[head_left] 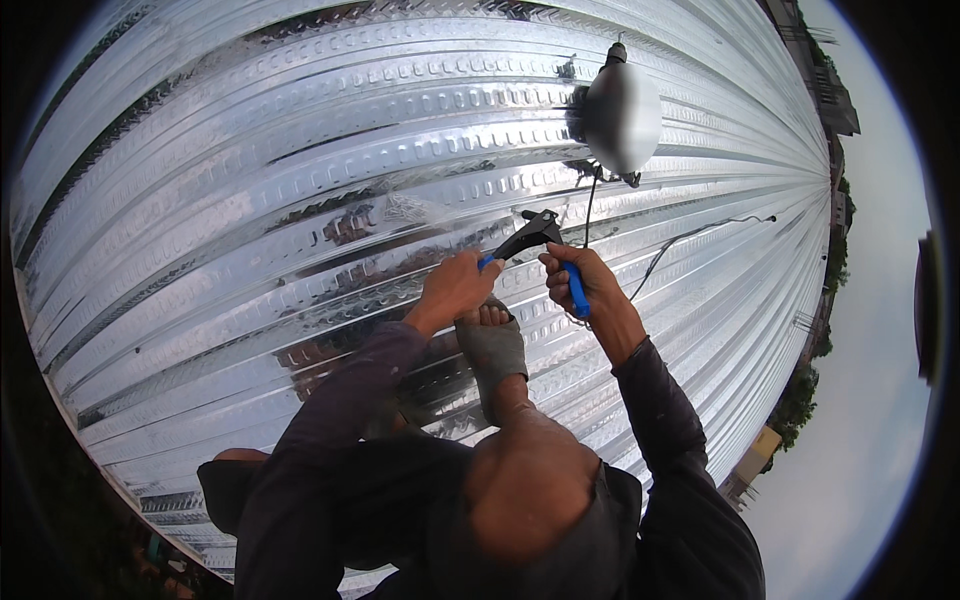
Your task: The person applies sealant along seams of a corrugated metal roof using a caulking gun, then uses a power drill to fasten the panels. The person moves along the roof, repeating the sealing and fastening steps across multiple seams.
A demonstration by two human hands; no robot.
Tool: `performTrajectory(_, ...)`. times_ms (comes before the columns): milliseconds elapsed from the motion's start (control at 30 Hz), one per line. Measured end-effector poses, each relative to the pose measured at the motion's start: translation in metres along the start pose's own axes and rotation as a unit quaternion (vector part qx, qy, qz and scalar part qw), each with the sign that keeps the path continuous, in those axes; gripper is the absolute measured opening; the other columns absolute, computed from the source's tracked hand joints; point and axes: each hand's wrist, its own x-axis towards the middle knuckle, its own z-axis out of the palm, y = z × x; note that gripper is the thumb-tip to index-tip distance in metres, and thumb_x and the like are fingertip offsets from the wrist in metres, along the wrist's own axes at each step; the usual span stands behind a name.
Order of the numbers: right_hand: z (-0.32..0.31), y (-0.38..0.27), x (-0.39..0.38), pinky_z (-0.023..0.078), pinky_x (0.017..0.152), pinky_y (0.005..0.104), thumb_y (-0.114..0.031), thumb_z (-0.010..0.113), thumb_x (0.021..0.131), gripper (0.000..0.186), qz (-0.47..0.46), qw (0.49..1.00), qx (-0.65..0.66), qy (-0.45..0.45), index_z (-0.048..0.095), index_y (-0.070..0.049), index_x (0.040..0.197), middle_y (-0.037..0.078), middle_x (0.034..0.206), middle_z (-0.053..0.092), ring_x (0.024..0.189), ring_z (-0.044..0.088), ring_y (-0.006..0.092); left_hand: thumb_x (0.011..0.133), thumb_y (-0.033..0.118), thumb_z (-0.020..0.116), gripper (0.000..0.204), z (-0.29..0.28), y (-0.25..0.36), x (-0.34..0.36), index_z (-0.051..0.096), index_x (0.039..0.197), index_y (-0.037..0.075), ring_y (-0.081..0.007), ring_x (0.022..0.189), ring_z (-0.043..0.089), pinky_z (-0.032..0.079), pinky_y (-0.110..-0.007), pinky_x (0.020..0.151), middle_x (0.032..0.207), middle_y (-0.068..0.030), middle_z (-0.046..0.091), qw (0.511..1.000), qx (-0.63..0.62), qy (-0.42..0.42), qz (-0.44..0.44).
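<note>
A hand riveter (535, 232) with a black body and blue grips is held over the corrugated metal sheet, its two handles spread apart. My left hand (457, 288) is closed round one handle, with only a bit of blue showing by the fingers. The other blue grip sits in my right hand (590, 280), its end sticking out below the palm. Just under my left hand is my foot (495, 345) in a grey, toe-baring covering. A heap of small thin silvery pieces (405, 208), perhaps rivets, lies on the sheet left of the riveter.
Beyond my hands lies what looks like a corded drill (613, 58), mostly hidden by a white blur. Its dark cord (590, 210) runs toward the riveter. Another black cable (660, 250) stretches right. The ribbed metal roof (200, 270) ends at a curved-looking edge, with trees (800, 395) beyond.
</note>
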Motion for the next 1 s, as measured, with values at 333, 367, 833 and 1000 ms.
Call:
performTrajectory(333, 0.05, 0.052, 0.02, 0.038, 0.043, 0.0252, -0.026, 0.066, 0.097, 0.026, -0.118, 0.983, -0.026, 0.135, 0.053, -0.011, 0.079, -0.003, 0.062, 0.051, 0.047, 0.047, 0.0101, 0.092, 0.053, 0.065, 0.059, -0.019, -0.043, 0.021, 0.072, 0.11, -0.002, -0.028, 0.075, 0.069, 0.052, -0.042, 0.073, 0.078, -0.0159, 0.07, 0.998, -0.026, -0.018, 0.052)
performTrajectory(367, 0.049, 0.047, 0.026, 0.038, 0.043, 0.0256, -0.025, 0.066, 0.097, 0.027, -0.109, 0.986, -0.027, 0.127, 0.052, -0.012, 0.078, -0.002, 0.061, 0.051, 0.046, 0.047, 0.0105, 0.093, 0.053, 0.065, 0.057, -0.016, -0.044, 0.023, 0.072, 0.109, -0.002, -0.0252, 0.071, 0.067, 0.052, -0.04, 0.069, 0.075, -0.0137, 0.068, 0.998, -0.043, -0.021, 0.049)
performTrajectory(833, 0.101, 0.085, 0.097, 0.048, 0.073, 0.042, -0.031, 0.075, 0.088, 0.048, -0.24, 0.92, -0.014, 0.309, 0.066, 0.015, 0.098, 0.017, 0.09, 0.066, 0.079, 0.061, 0.0256, 0.096, 0.077, 0.043, 0.089, -0.024, -0.043, 0.024, 0.059, 0.127, -0.006, -0.0211, 0.099, 0.058, 0.047, -0.038, 0.084, 0.109, -0.0159, 0.062, 0.934, -0.336, -0.11, -0.047)
performTrajectory(1000, 0.083, 0.079, 0.131, 0.05, 0.068, 0.0447, -0.031, 0.073, 0.088, 0.041, -0.284, 0.769, -0.475, 0.32, 0.069, 0.01, 0.091, 0.022, 0.083, 0.069, 0.074, 0.068, 0.0287, 0.093, 0.082, 0.039, 0.098, -0.006, -0.034, 0.029, 0.049, 0.141, -0.003, -0.0255, 0.121, 0.057, 0.047, -0.038, 0.099, 0.128, -0.0194, 0.061, 0.924, -0.357, -0.138, -0.015)
